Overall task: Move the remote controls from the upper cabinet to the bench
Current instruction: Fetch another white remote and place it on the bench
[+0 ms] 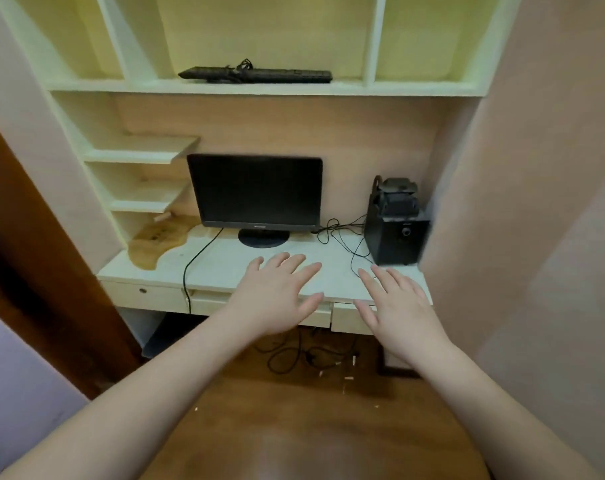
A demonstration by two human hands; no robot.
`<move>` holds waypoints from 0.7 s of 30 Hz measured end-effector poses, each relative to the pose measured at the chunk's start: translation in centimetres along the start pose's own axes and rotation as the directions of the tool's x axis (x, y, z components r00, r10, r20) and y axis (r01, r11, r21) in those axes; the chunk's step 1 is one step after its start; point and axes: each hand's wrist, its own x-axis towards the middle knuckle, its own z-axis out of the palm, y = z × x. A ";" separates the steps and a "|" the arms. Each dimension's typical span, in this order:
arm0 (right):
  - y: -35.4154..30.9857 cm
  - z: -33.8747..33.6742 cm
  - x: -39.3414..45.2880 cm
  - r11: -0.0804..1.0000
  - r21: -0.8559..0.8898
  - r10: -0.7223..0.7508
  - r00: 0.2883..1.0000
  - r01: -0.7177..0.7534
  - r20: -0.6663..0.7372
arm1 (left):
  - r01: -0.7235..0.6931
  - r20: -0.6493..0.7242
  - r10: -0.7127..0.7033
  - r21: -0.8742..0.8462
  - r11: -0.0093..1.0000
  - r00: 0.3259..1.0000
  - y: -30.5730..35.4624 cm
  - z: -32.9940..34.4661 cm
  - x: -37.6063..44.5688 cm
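Both hands out flat, empty, over the bench front edge.
L hand (277, 292) & R hand (398, 306): fingers spread apart, holding nothing. Dark remote controls (256, 75) lie well above both, in mid upper cabinet (259, 88) bay; monitor (256, 192) just beyond L hand on bench (225, 261).

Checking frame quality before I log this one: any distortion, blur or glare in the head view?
Head view: strong wide-angle bowing, shelf uprights splaying outward; overall soft, the dark items on the upper shelf lacking detail; dim warm light, no harsh shadows; faint sheen on the wooden surface at the bottom edge; monitor shows no glare.
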 end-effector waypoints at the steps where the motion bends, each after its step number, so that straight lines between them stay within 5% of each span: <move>1: 0.9 -0.5 0.8 1.000 -0.001 0.010 1.000 -0.010 -0.006 | -0.011 -0.011 0.011 0.005 1.000 1.000 0.4 -0.4 1.2; 21: 6.8 -8.4 21.4 0.992 -0.072 0.083 0.974 -0.100 -0.209 | -0.183 -0.209 0.193 0.068 0.981 0.959 -4.5 -7.9 23.5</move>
